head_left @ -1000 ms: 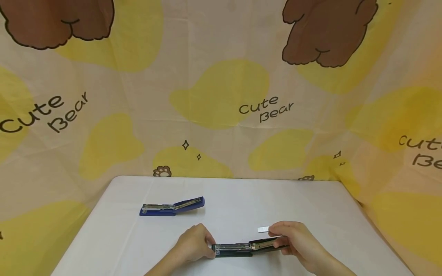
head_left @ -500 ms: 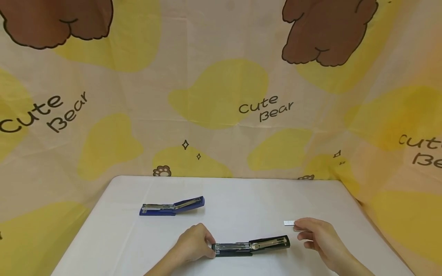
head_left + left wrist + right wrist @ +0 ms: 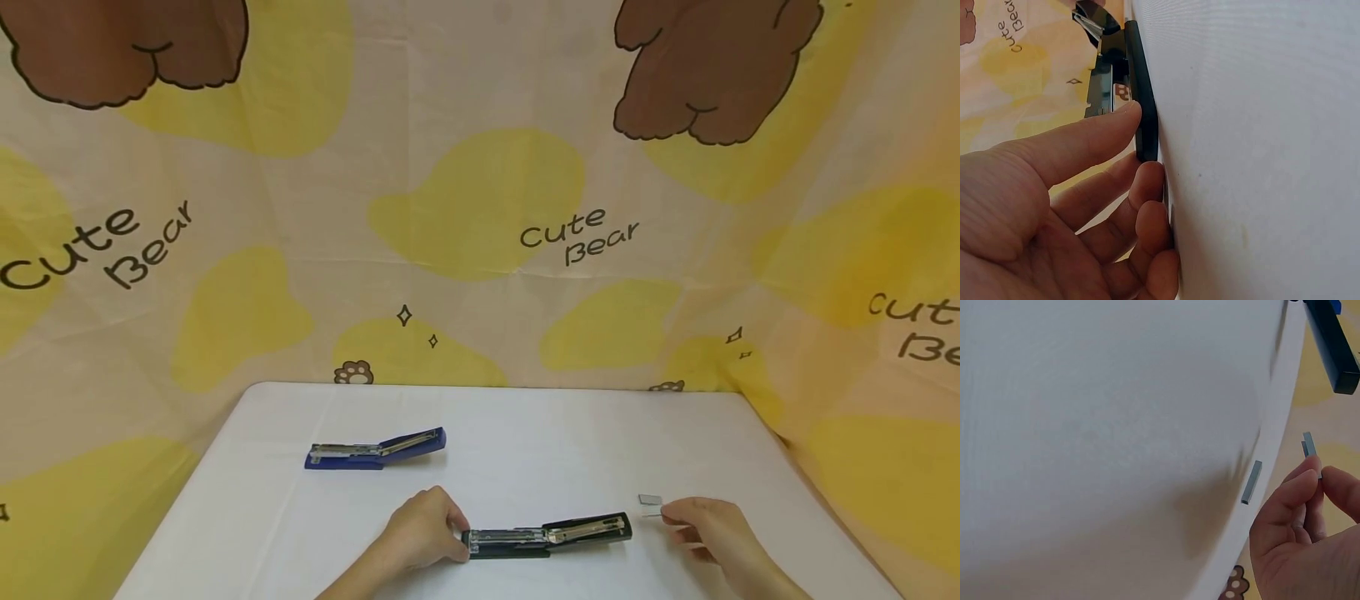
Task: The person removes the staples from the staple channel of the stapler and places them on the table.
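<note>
My left hand point(image 3: 427, 529) pinches the left end of a black stapler point(image 3: 510, 546) lying opened out on the white table. In the left wrist view, the thumb presses against the side of its base, with the other fingertips low by the tabletop. To the right of the stapler, my right hand point(image 3: 712, 529) pinches a small strip of staples point(image 3: 1310, 445) between thumb and fingers, above the table. A second strip of staples point(image 3: 1251, 482) lies on the table beside that hand. The stapler's raised right part point(image 3: 588, 529) is untouched, showing its metal inside.
A blue stapler point(image 3: 375, 450), also opened out, lies further back on the left. The white table point(image 3: 525, 433) has rounded far corners. Behind it hangs a patterned cloth point(image 3: 480, 208) with bears and lettering.
My right hand has let go of the black stapler's raised part and moved right with the staples. One strip now lies on the table. The left hand keeps its place.
</note>
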`<action>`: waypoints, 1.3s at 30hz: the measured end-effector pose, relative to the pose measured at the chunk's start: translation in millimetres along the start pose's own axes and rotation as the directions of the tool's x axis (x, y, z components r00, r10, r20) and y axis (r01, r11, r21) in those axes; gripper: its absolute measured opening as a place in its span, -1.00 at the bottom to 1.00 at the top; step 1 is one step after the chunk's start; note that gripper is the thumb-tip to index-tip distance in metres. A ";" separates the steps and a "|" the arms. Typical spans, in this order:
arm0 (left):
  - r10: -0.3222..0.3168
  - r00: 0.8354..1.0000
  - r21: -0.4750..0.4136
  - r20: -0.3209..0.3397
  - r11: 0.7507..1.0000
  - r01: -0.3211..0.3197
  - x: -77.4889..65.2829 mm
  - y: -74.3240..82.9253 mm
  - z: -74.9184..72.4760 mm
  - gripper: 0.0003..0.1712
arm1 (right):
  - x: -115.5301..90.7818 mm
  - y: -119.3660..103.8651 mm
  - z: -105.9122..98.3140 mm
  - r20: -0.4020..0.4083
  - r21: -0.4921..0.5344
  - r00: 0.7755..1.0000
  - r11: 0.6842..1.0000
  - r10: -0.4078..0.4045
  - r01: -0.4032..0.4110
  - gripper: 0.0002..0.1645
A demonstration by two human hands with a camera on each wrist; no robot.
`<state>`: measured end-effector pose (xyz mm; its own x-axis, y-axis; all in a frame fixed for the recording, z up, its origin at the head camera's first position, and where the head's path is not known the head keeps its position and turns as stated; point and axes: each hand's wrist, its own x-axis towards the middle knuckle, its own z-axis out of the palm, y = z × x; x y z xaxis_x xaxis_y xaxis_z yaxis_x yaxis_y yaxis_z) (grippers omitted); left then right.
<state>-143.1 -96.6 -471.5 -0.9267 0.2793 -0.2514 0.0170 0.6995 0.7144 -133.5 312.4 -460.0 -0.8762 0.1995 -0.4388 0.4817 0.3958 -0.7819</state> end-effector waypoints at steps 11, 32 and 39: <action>-0.011 1.000 0.002 0.002 1.000 0.011 0.3 0.4 -0.6 -0.74 | 4.3 17.8 3.1 -0.025 -0.029 1.000 1.000 0.005 -0.006 -0.76; -0.002 1.000 -0.011 0.005 1.000 0.002 0.7 -0.2 0.3 -0.74 | 14.0 25.3 -5.0 -0.038 -0.117 0.999 0.993 0.016 -0.021 -0.76; 0.012 1.000 0.021 0.002 1.000 -0.012 -2.7 -1.1 -3.8 -0.70 | 12.4 12.9 -19.6 -0.052 -0.243 0.992 0.965 -0.112 0.097 -0.63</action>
